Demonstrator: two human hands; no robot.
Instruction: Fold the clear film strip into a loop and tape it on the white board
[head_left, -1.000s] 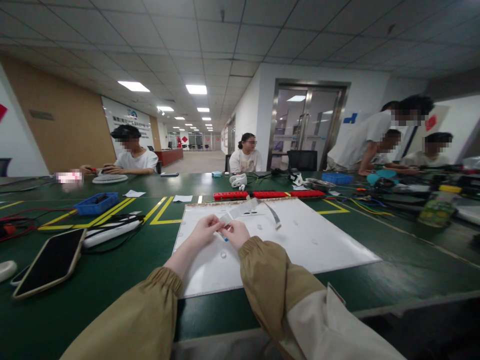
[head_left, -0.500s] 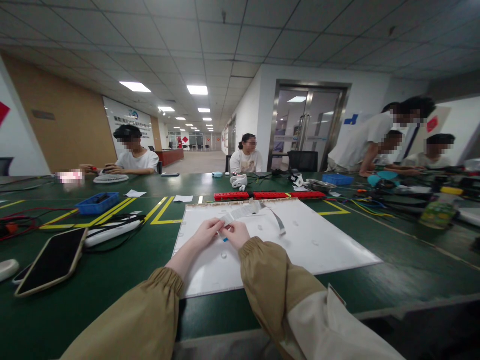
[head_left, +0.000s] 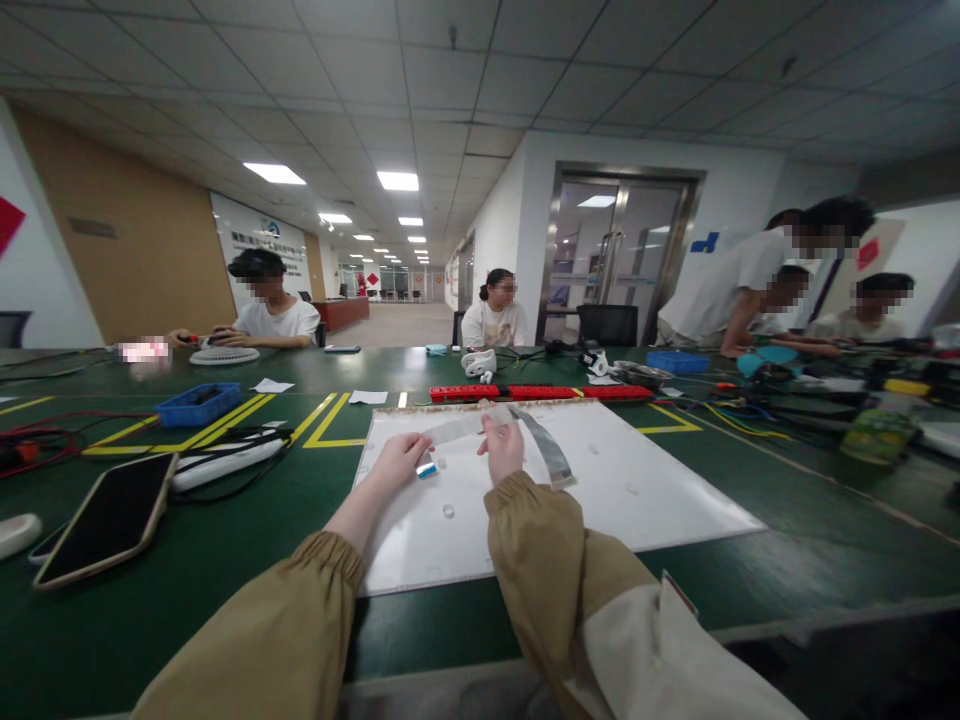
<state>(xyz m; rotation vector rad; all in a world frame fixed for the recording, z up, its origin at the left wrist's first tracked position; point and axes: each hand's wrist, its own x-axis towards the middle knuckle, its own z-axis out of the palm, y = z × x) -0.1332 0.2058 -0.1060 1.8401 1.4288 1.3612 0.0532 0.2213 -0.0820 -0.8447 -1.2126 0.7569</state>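
In the head view, at frame centre, a ribbon [head_left: 459, 430] hangs over the white sheet [head_left: 660, 500] on the bench [head_left: 225, 560]. The left hand [head_left: 400, 462] pinches its blue end and the right hand [head_left: 504, 450] pinches its middle, so both are closed on it. It looks light, thin and floppy. I think it is best gripped on the flat faces, not creased.

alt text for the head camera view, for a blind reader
Two hands in tan sleeves hold a flat ribbon cable above a white board on a green table: the left hand pinches near its blue-tipped end, the right hand grips it farther along. A phone and a blue bin lie to the left, and other people sit across it.
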